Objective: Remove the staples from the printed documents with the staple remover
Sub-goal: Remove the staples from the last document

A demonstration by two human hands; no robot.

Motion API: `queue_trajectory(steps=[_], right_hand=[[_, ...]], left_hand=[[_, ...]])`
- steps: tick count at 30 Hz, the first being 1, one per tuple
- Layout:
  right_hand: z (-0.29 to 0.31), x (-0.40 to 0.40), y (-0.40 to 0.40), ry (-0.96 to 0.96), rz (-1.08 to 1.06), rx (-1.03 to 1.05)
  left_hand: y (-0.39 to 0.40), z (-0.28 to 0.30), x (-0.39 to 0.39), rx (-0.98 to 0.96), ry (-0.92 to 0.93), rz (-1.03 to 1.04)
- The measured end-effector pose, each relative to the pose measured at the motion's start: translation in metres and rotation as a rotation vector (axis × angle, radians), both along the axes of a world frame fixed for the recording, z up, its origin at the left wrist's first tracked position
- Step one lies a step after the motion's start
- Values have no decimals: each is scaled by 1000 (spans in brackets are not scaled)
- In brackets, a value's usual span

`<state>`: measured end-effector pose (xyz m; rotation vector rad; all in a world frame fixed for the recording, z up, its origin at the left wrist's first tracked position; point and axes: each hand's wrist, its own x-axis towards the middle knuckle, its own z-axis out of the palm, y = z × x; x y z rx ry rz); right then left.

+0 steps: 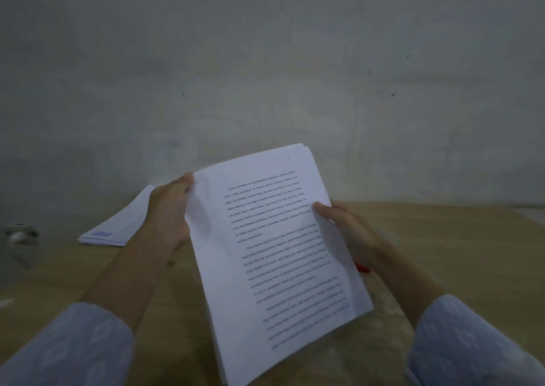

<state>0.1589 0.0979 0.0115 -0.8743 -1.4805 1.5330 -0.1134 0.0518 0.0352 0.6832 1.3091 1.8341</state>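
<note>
I hold a thick printed document [274, 255] up over the wooden table [442, 238], its top tilted to the right. My left hand [171, 211] grips its upper left corner, where a small staple shows by the thumb. On the right edge, my right hand [345, 226] has its thumb on the page. A small red thing [362, 267] pokes out under my right hand behind the paper; it may be the staple remover, but most of it is hidden.
A second stack of printed papers [118, 226] lies on the table at the back left. A blurred metal object [22, 233] sits at the far left edge. A grey wall [265, 75] rises right behind the table.
</note>
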Motion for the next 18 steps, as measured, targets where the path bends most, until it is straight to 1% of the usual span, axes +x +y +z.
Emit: queue_trajectory(steps=[4,8,14,16,18], right_hand=[[-5,-38,19,-81,0,-19],[1,-87,41,-178,15,13],[-1,-158,70,-164,71,-193],[-5,-182,78,-155,63,-262],[-10,-209,92,-160,46,-299]], left_hand=[[11,3,-36,-33,-38,47],[24,0,-83,-96,-81,83],[47,-7,-145,-219,-56,114],[55,-11,-164,-233,-12,111],[61,-15,-183,-263,57,63]])
